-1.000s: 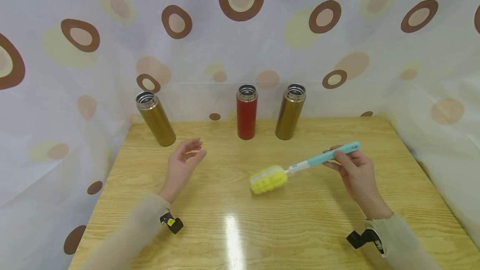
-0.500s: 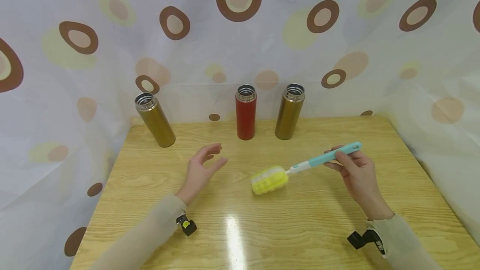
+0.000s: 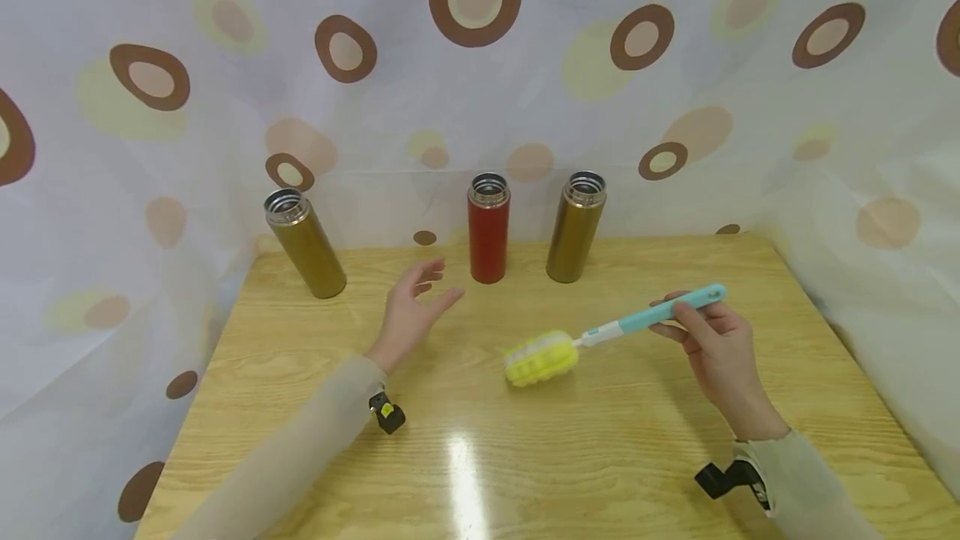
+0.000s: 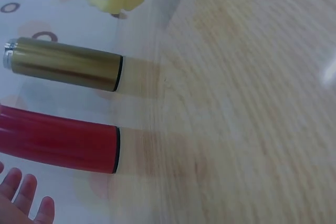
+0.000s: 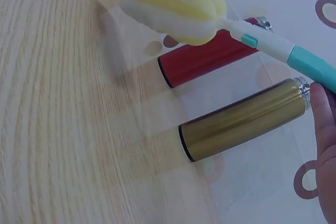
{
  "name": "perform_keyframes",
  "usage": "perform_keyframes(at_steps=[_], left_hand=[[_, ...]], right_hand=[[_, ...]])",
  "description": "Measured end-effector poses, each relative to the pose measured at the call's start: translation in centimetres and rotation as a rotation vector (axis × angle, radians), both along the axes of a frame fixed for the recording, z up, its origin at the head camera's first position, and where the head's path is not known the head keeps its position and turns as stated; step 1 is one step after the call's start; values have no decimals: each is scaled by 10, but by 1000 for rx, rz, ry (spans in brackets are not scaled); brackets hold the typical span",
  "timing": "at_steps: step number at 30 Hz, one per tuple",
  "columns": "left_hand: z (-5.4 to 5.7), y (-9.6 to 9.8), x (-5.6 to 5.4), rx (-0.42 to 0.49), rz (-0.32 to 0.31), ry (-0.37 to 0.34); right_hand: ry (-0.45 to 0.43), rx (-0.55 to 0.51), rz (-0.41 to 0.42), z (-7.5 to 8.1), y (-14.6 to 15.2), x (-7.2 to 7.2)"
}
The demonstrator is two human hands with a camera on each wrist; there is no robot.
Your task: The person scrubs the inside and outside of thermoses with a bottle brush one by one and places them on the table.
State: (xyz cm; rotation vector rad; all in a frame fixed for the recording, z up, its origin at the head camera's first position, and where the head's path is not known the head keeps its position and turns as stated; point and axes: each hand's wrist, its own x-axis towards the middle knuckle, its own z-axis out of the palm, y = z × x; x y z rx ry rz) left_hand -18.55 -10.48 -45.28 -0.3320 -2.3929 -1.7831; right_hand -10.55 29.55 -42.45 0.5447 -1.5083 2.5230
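Observation:
My right hand (image 3: 720, 348) pinches the turquoise handle of a bottle brush (image 3: 542, 358), whose yellow and white sponge head points left over the table. To the front left of a red thermos bottle (image 3: 488, 232) is my left hand (image 3: 411, 311), fingers loosely bent and holding nothing. That bottle stands upright and without a lid at the back middle. In the left wrist view my fingertips (image 4: 46, 211) show beside the red bottle, apart from it. A gold thermos bottle (image 3: 576, 227) stands just right of the red one, its steel mouth uncovered.
Another lidless gold thermos bottle (image 3: 306, 244) stands at the back left, beyond my left hand. The wooden table (image 3: 360, 473) ends at a pale curtain (image 3: 390, 123) with brown rings, which closes off the back and both sides.
My left hand has moved right and then a little forward, from near the left gold bottle toward the red one. The right hand and bottle brush have stayed almost still.

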Motion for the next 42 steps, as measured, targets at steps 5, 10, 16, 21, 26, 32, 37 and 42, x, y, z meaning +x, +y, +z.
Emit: perform_keyframes(at_steps=[5, 10, 16, 21, 26, 32, 37, 42], left_hand=[[2, 8, -22, -8, 24, 0], [4, 19, -43, -2, 38, 8], [5, 27, -65, 10, 60, -4], [8, 33, -75, 4, 64, -29], [9, 40, -84, -22, 52, -80], [15, 49, -90, -20, 51, -103], [15, 55, -93, -3, 33, -88], [14, 61, -95, 42, -9, -68]], right_hand=[[24, 52, -54, 3, 1, -1], [42, 72, -82, 10, 4, -4], [51, 73, -111, 19, 6, -6], [57, 49, -127, 22, 7, -8], [24, 111, -204, 24, 6, -10], [26, 92, -189, 24, 6, -9], [42, 76, -177, 22, 7, -7], [53, 70, -177, 22, 7, -7]])
